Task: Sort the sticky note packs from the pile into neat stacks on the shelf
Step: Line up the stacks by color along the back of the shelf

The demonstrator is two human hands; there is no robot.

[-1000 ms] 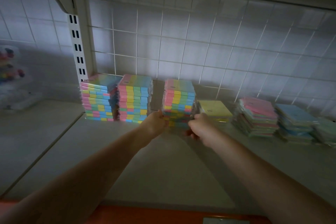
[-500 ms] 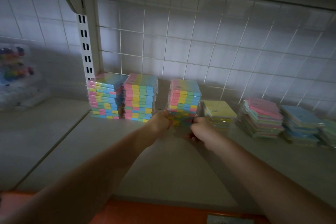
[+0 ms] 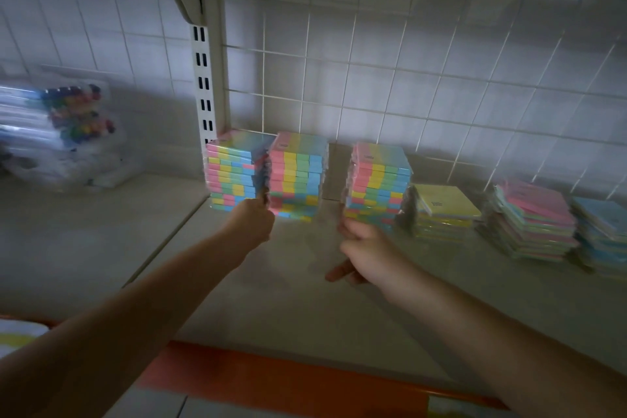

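Three tall stacks of multicolour sticky note packs stand at the back of the shelf (image 3: 305,299): a left stack (image 3: 234,173), a middle stack (image 3: 298,176) and a right stack (image 3: 376,183). My left hand (image 3: 252,217) is at the foot of the middle stack, by the gap to the left stack; its fingers are hidden behind the hand. My right hand (image 3: 366,248) touches the lower left corner of the right stack with its fingertips, thumb sticking out down-left. Further right lie a low yellow stack (image 3: 444,210), an untidy pink and green pile (image 3: 532,217) and a blue pile (image 3: 600,224).
A wire grid panel (image 3: 407,78) backs the shelf, with a slotted upright (image 3: 203,85) at its left. A clear bag of coloured markers (image 3: 71,132) lies on the neighbouring shelf to the left. An orange strip (image 3: 271,380) runs along the shelf's front edge.
My left hand has let go of the right multicolour stack and moved left to the foot of the middle stack. My right hand has loosened and now only touches the right stack's corner.
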